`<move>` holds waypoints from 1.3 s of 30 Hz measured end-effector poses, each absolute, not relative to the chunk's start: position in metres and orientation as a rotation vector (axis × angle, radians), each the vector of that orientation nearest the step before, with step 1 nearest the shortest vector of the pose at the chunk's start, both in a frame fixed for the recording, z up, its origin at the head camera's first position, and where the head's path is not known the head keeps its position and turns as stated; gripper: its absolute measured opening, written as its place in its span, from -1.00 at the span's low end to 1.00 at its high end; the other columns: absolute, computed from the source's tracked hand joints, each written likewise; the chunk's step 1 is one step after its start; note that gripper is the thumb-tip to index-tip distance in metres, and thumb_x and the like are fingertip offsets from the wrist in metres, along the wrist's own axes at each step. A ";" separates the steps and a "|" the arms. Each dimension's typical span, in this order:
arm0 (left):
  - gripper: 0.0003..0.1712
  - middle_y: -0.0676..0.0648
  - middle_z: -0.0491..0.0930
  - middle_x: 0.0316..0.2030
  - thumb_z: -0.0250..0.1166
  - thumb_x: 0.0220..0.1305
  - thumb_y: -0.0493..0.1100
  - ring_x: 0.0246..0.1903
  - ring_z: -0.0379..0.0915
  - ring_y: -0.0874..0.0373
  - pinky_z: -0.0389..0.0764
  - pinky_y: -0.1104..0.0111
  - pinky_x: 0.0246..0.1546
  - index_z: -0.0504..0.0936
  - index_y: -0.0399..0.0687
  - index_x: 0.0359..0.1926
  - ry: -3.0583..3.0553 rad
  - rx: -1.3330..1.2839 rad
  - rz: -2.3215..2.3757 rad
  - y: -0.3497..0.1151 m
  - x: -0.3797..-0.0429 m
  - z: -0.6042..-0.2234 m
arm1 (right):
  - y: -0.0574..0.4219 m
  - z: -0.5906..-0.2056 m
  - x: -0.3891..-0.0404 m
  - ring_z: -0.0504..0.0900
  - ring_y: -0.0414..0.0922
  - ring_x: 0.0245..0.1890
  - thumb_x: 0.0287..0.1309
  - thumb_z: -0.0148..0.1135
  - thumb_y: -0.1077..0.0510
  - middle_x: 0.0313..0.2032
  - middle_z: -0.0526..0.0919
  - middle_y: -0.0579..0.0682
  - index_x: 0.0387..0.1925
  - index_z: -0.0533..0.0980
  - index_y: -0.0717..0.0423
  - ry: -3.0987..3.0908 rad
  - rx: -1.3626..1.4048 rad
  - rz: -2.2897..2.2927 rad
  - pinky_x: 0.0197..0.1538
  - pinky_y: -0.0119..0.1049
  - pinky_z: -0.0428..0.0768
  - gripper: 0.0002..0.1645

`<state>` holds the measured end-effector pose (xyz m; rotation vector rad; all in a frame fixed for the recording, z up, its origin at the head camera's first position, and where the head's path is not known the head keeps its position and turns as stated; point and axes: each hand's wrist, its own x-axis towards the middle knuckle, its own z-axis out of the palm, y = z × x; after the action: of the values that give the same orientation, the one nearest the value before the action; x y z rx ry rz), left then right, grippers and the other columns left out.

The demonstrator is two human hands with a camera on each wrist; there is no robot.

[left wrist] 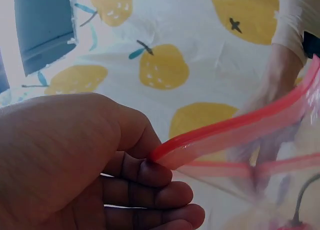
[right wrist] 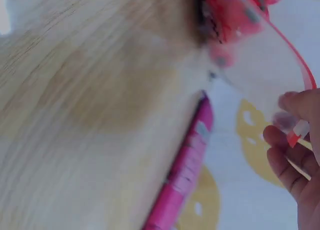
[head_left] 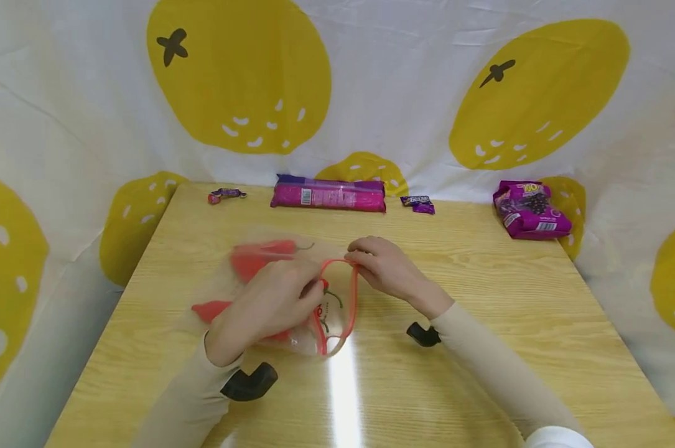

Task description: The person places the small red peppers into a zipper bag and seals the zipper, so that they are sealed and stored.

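Note:
A clear zip bag with a red zip edge lies over the middle of the table, its mouth spread to the right. Red peppers with green stems show through its plastic. My left hand pinches the red rim between thumb and index finger, the other fingers loosely curled. On the opposite side, my right hand pinches the far corner of that rim. A small white slider shows between its fingers in the right wrist view. The left hand hides part of the bag in the head view.
Along the table's back edge lie a long purple-pink packet, small wrapped candies at left, and more candies right of the packet. A purple bag with a grape picture stands at the back right. A patterned cloth hangs behind.

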<state>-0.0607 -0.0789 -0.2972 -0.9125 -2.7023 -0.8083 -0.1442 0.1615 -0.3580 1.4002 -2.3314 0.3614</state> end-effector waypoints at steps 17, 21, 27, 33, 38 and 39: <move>-0.67 0.10 0.50 -0.29 0.00 0.33 0.06 -0.25 0.42 0.27 0.47 0.40 -0.24 0.46 -0.10 -0.19 -2.197 -1.324 -1.450 -0.108 -0.035 -0.259 | 0.204 -0.230 -0.084 0.51 -0.23 -0.54 -0.03 0.22 0.43 -0.57 0.58 -0.09 -0.47 0.59 0.13 -2.430 0.941 1.330 -0.44 -0.44 0.45 -0.84; -0.22 -0.05 0.45 -0.02 0.05 0.10 0.34 -0.04 0.38 0.11 0.42 0.28 -0.06 0.37 -0.22 0.08 -2.052 -1.434 -1.591 -0.108 -0.047 -0.271 | 0.207 -0.222 -0.091 0.51 -0.18 -0.63 0.04 0.23 0.31 -0.62 0.58 -0.01 -0.50 0.56 0.24 -2.457 0.645 1.493 -0.53 -0.40 0.41 -0.94; -0.81 -0.07 0.61 -0.32 0.29 0.09 -0.27 -0.29 0.51 0.19 0.50 0.40 -0.23 0.60 -0.23 -0.23 -1.870 -1.124 -1.590 -0.097 -0.071 -0.286 | 0.226 -0.219 -0.102 0.39 -0.16 -0.64 0.09 0.24 0.13 -0.62 0.52 -0.01 -0.42 0.58 0.20 -2.529 0.505 1.417 -0.53 -0.33 0.30 -0.82; -0.95 -0.07 0.64 -0.53 0.21 0.10 -0.45 -0.56 0.54 0.19 0.54 0.44 -0.47 0.59 -0.37 -0.45 -1.765 -0.848 -1.721 -0.109 -0.081 -0.263 | 0.242 -0.209 -0.101 0.50 -0.18 -0.53 0.11 0.13 0.37 -0.54 0.63 -0.02 -0.38 0.51 0.40 -2.246 0.648 1.724 -0.32 -0.43 0.45 -0.91; -0.95 -0.14 0.62 -0.57 0.20 0.10 -0.46 -0.61 0.51 0.13 0.53 0.40 -0.51 0.57 -0.42 -0.46 -1.733 -0.828 -1.791 -0.118 -0.087 -0.250 | 0.245 -0.211 -0.102 0.60 -0.08 -0.47 0.05 0.07 0.52 -0.53 0.63 0.12 -0.41 0.46 0.50 -1.995 0.761 1.992 -0.21 -0.34 0.53 -0.96; -0.94 -0.14 0.61 -0.58 0.20 0.10 -0.44 -0.61 0.51 0.14 0.52 0.42 -0.51 0.58 -0.40 -0.46 -1.789 -0.784 -1.781 -0.119 -0.090 -0.253 | 0.245 -0.215 -0.104 0.60 -0.10 -0.48 0.07 0.09 0.48 -0.54 0.63 0.09 -0.42 0.47 0.47 -2.060 0.723 1.946 -0.25 -0.36 0.52 -0.95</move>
<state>-0.0903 -0.1187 -0.2528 -0.7839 -1.7892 -1.7809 -0.1039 0.2452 -0.2155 0.7232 -2.0602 1.9457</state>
